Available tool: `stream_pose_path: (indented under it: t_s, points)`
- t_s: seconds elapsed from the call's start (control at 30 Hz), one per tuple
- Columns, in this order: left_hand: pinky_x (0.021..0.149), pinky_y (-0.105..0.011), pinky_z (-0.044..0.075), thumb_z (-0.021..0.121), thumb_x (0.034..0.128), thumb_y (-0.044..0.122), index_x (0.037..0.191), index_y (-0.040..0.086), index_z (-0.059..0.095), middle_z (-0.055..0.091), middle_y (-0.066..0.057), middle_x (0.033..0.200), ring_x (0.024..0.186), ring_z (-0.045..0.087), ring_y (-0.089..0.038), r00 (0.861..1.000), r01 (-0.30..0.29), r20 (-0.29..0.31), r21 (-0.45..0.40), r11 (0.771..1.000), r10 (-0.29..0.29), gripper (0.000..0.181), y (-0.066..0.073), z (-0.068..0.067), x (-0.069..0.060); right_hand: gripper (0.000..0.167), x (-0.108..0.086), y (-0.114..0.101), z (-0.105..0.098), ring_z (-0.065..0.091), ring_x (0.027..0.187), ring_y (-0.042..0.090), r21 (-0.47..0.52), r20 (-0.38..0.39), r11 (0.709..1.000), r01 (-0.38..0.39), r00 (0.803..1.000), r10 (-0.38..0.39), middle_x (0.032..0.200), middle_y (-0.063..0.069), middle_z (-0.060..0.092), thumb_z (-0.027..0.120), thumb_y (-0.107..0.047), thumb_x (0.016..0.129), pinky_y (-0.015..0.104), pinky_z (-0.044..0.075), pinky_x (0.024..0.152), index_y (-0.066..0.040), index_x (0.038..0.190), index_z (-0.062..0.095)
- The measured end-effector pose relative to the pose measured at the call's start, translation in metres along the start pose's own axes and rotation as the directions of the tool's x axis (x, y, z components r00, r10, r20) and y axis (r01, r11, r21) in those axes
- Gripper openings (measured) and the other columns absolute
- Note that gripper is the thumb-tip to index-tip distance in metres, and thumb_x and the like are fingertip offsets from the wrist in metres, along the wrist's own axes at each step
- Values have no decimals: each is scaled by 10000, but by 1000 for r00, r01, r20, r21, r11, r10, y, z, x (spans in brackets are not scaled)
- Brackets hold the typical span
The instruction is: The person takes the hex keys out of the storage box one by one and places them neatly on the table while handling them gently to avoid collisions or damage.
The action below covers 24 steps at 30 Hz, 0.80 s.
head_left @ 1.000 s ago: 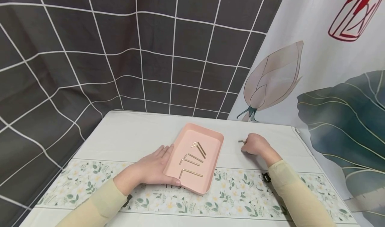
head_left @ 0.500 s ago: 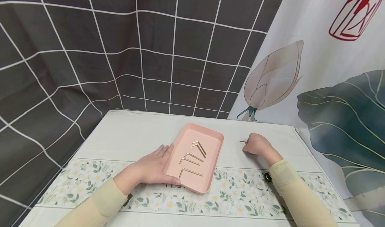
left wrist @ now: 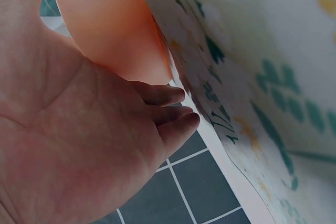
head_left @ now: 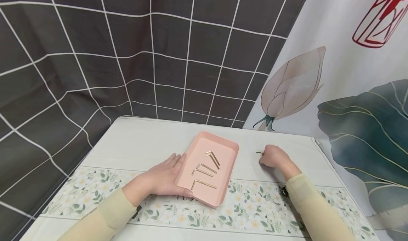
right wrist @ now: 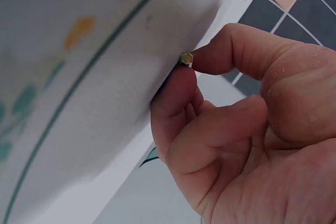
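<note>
A shallow pink tray [head_left: 227,154] lies at a slant on the table, holding several brass-coloured L-shaped hex keys [head_left: 205,184]. My left hand [head_left: 164,179] rests against it, fingers straight along its left side and thumb by the near left corner. In the left wrist view the tray's outer wall [left wrist: 110,19] shows beside the palm. To the right of the tray, low at the tabletop, my right hand [head_left: 275,157] pinches another hex key [right wrist: 187,59] between thumb and index finger. Its six-sided end shows in the right wrist view; most of its length is hidden.
A white cloth with a floral band [head_left: 251,205] covers the table. Behind stands a dark curtain with a white grid [head_left: 165,67], and on the right a white curtain with a flower print [head_left: 291,85]. A small black object [head_left: 284,191] shows beside the right sleeve.
My right hand has shifted slightly to the right with the hex key still pinched. The head view has tilted a little. My left hand and the tray stay in place.
</note>
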<state>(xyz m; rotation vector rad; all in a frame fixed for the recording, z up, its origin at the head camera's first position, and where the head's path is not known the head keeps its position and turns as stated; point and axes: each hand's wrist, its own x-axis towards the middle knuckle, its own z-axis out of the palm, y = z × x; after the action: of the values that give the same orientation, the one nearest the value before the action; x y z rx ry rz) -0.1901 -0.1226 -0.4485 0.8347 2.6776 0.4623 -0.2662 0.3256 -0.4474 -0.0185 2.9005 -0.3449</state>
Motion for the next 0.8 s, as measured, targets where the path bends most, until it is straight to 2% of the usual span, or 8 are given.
stream_pose_path:
  t_s: [0.27, 0.8]
  points:
    - [1346, -581, 235, 659, 862, 910, 1771, -20, 99, 140, -237, 1839, 1693, 124, -482, 1000, -1, 4, -9, 1000, 1, 1416, 2, -1, -1, 384, -4, 2, -1, 410, 484, 113, 45, 7, 999, -11, 1000, 10, 519, -72, 430, 687, -50, 842, 277, 376, 519, -205, 566, 469]
    - [1338, -592, 250, 648, 833, 945, 1773, -13, 76, 157, -264, 1827, 1687, 140, -490, 1000, 19, 0, -4, 1000, -19, 1459, 0, 1, 1, 326, -5, -3, -5, 444, 511, 136, 16, 6, 1000, 3, 1000, -3, 548, -46, 473, 713, -78, 836, 290, 396, 525, -182, 605, 508]
